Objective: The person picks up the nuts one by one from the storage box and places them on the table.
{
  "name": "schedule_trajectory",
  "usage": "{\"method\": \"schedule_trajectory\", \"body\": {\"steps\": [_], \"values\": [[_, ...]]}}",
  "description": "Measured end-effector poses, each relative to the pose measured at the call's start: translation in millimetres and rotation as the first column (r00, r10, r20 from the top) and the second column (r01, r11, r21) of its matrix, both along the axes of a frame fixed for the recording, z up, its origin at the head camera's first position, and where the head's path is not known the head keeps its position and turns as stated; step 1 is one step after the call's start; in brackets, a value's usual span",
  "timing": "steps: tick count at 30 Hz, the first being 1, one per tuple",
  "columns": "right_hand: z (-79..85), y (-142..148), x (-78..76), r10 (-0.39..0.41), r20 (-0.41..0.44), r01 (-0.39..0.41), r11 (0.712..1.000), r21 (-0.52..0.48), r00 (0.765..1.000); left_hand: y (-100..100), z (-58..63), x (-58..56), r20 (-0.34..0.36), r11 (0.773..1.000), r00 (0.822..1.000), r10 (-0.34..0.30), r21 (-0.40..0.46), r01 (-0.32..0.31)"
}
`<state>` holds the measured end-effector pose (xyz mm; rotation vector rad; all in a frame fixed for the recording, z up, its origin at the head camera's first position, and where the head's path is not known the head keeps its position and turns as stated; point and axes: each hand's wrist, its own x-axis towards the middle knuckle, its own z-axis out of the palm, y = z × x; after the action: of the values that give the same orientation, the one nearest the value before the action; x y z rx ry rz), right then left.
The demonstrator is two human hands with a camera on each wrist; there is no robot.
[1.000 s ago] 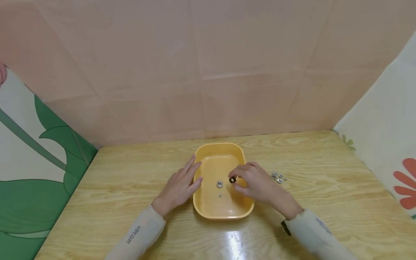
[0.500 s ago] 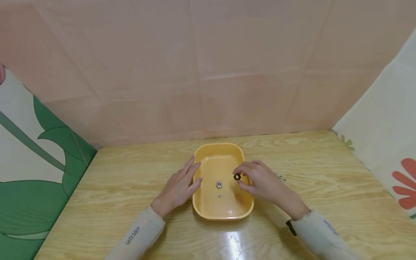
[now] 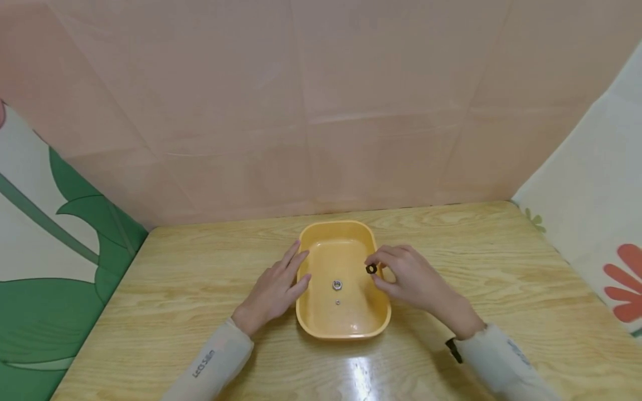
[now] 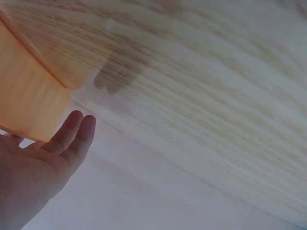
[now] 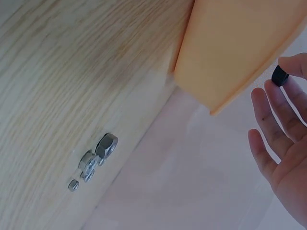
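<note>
A yellow plastic tray (image 3: 343,336) stands on the wooden table. Inside it lie a larger silver nut (image 3: 337,285) and a tiny silver nut (image 3: 337,302). My right hand (image 3: 408,278) pinches a black nut (image 3: 371,269) between thumb and fingers, over the tray's right rim. In the right wrist view the black nut (image 5: 279,75) shows between thumb and fingertips, its other fingers spread. At the tray's left side my left hand (image 3: 273,289) rests with extended fingers on the rim. The left wrist view shows that left hand (image 4: 50,160) against the tray's outer wall (image 4: 36,96).
Several silver nuts (image 5: 89,162) sit on the table beside the tray, seen in the right wrist view; in the head view the right hand hides them. A pinkish sheet (image 3: 311,139) hangs behind the table (image 3: 215,250), and patterned panels (image 3: 592,223) border both sides.
My right hand has moved right and slightly away, carrying the black nut from above the tray's inside to its right rim, and now covers the loose nuts. The left hand stays put.
</note>
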<state>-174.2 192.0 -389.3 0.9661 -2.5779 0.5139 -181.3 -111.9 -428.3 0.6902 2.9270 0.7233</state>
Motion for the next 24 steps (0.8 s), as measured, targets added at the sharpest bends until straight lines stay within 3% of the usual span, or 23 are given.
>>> {"method": "schedule_trajectory", "body": {"steps": [24], "values": [[2.2, 24, 1.6, -0.030, 0.031, 0.030, 0.999, -0.019, 0.999, 0, -2.5, -1.5, -0.013, 1.000, 1.000, -0.006, 0.007, 0.006]]}}
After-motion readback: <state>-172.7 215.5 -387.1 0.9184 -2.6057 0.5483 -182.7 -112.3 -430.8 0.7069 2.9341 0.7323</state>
